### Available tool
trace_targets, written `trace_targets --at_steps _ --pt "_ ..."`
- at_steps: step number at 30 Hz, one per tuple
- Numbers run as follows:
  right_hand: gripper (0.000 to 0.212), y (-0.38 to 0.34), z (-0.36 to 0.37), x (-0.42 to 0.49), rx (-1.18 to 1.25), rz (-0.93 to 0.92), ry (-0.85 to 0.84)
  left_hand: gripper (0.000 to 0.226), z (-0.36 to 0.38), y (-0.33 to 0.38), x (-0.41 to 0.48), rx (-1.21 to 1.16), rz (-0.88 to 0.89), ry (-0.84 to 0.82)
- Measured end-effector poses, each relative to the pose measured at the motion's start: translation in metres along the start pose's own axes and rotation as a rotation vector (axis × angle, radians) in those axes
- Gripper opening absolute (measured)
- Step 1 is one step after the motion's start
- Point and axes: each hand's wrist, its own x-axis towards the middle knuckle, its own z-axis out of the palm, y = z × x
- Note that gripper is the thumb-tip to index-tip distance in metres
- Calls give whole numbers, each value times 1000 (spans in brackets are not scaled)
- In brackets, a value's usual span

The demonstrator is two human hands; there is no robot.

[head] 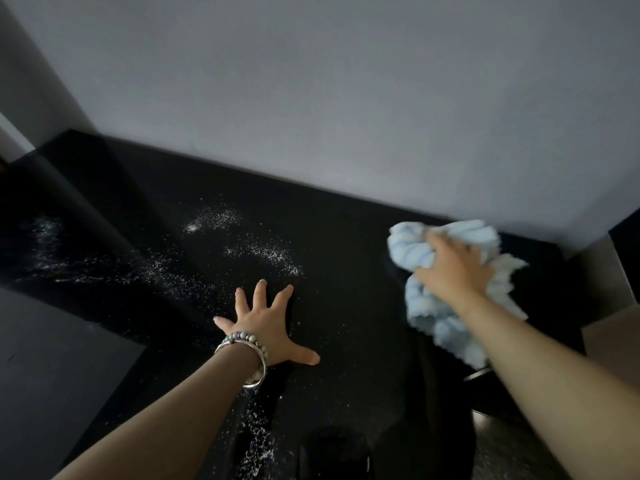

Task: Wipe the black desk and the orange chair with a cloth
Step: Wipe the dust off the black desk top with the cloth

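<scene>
The black desk [346, 237] fills the middle of the view and runs along a grey wall. White powder or crumbs [263, 252] lie scattered over its left and middle parts. My left hand [266, 323] rests flat on the desk with its fingers spread, bracelets on the wrist. My right hand [450, 268] grips a bunched light-blue cloth [412, 251] on the right part of the desk, and the cloth hangs down below the wrist. No orange chair is in view.
The grey wall [346, 98] stands right behind the desk. A dark lower surface [52, 358] lies at the left. A light floor [616, 334] shows past the desk's right end. More white specks [256, 445] trail along the desk's near edge.
</scene>
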Motion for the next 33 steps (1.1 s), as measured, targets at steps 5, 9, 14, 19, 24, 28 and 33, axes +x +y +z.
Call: trace_targets --at_steps 5,9,14,19,24,28,33 --pt "48 -50 30 -77 39 -528 -116 126 3 -1 0 -17 1 31" --pt "56 0 20 -30 132 -174 76 125 2 -1 0 -24 9 17" --pt "42 -8 21 -32 6 5 67 125 3 0 1 -32 12 23" --pt "43 -34 49 -127 159 -609 123 119 6 -3 -1 -25 35 40" --pt "36 26 28 -82 112 -285 257 97 9 -24 -21 -118 148 147" --pt "47 34 19 -95 23 54 194 90 19 -51 -47 -112 144 264" --pt "45 -39 53 -198 141 -471 261 78 43 -70 -77 -158 62 301"
